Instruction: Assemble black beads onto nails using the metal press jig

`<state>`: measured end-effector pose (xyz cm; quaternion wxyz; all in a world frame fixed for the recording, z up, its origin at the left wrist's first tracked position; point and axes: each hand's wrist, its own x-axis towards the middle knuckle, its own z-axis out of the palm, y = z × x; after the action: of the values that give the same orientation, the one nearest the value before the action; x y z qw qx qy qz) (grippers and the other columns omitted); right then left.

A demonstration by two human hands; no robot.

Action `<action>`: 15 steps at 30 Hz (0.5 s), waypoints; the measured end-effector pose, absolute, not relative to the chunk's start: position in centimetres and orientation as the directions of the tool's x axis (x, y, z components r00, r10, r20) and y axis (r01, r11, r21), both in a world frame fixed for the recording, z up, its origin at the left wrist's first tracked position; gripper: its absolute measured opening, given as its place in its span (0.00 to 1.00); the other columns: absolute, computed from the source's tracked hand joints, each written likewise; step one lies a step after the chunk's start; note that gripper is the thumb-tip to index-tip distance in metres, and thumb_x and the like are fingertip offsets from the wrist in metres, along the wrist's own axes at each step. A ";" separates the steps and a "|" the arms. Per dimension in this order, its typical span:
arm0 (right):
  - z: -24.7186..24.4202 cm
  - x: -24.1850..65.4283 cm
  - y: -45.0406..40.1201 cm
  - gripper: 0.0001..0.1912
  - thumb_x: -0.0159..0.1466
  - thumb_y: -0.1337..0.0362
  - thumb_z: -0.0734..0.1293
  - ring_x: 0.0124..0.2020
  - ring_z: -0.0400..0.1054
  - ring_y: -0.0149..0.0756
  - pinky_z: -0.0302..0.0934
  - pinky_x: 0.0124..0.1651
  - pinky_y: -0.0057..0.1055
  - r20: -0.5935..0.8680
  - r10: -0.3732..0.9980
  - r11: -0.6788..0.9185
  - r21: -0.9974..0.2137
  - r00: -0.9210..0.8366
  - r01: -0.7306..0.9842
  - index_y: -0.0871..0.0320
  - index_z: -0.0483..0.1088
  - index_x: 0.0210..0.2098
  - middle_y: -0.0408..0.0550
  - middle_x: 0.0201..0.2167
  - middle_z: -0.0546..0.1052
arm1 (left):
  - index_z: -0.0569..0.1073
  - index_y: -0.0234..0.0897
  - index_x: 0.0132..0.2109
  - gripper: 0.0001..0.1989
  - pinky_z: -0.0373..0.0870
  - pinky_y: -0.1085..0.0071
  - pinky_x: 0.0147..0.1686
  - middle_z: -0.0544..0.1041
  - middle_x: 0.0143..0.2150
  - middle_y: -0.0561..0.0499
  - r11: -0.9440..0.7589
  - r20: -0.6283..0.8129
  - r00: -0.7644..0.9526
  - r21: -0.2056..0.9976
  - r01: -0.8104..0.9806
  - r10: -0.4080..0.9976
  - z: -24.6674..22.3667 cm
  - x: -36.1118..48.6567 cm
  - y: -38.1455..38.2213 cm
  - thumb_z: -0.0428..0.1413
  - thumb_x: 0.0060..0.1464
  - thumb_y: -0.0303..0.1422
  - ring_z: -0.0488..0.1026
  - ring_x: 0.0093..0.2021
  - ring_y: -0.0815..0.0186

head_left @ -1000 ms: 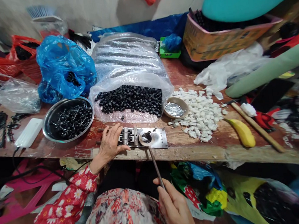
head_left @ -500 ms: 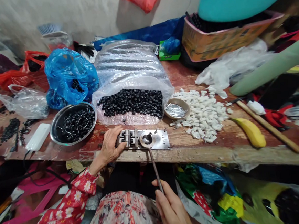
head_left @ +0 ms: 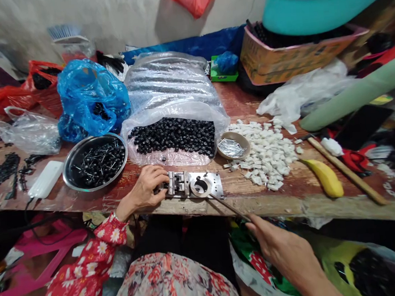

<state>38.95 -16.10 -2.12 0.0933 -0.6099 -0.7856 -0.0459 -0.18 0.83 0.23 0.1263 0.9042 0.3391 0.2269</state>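
A metal jig (head_left: 215, 181) with a round ring and a clamp block lies at the table's front edge. My left hand (head_left: 148, 188) is closed round the left end of its clamp block. A thin metal rod (head_left: 230, 206) runs from the ring toward the lower right, and my right hand (head_left: 276, 240) grips its outer end. Behind the jig, black round caps (head_left: 176, 136) lie on an open plastic bag. To the right, a small bowl (head_left: 232, 145) holds thin metal pins, beside a heap of white pieces (head_left: 269, 151).
A steel bowl (head_left: 126, 159) of black-headed pins stands left of the jig. A white power bank (head_left: 46, 179) lies farther left. At right are a banana (head_left: 325, 179) and a wooden-handled tool (head_left: 349, 170). A blue bag (head_left: 92, 92) sits behind the steel bowl.
My right hand has swung the rod from nearly straight toward me out to the right. The clamp block has slid slightly right, with my left hand still on it.
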 end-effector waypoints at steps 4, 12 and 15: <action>-2.0 40.2 -12.4 0.19 0.77 0.58 0.57 0.29 0.72 0.41 0.53 0.32 0.35 0.292 0.903 0.273 0.173 -0.314 0.946 0.58 0.78 0.42 0.50 0.27 0.80 | 0.78 0.42 0.42 0.08 0.67 0.53 0.58 0.82 0.48 0.47 -0.730 0.304 0.671 0.404 0.552 0.676 0.1 0.3 1.2 0.57 0.54 0.30 0.75 0.53 0.55; -2.3 39.3 -8.5 0.15 0.77 0.63 0.57 0.33 0.69 0.43 0.54 0.40 0.39 0.439 0.810 0.308 0.246 -0.389 0.919 0.60 0.74 0.46 0.50 0.29 0.79 | 0.74 0.39 0.35 0.04 0.68 0.59 0.51 0.78 0.35 0.50 -0.693 0.380 0.590 0.512 0.508 0.713 -1.2 1.2 1.2 0.57 0.49 0.29 0.74 0.43 0.60; -2.7 39.3 -8.4 0.14 0.76 0.63 0.57 0.33 0.69 0.44 0.53 0.39 0.40 0.454 0.803 0.320 0.218 -0.387 0.922 0.59 0.74 0.47 0.51 0.30 0.79 | 0.72 0.40 0.34 0.03 0.68 0.59 0.50 0.78 0.34 0.51 -0.657 0.441 0.487 0.505 0.560 0.754 -0.9 1.2 0.9 0.57 0.49 0.31 0.74 0.41 0.61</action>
<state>39.33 -8.38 -2.66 0.1323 -0.5378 -0.8017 -0.2250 1.16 0.92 -0.88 0.1485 0.8493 0.3869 0.3271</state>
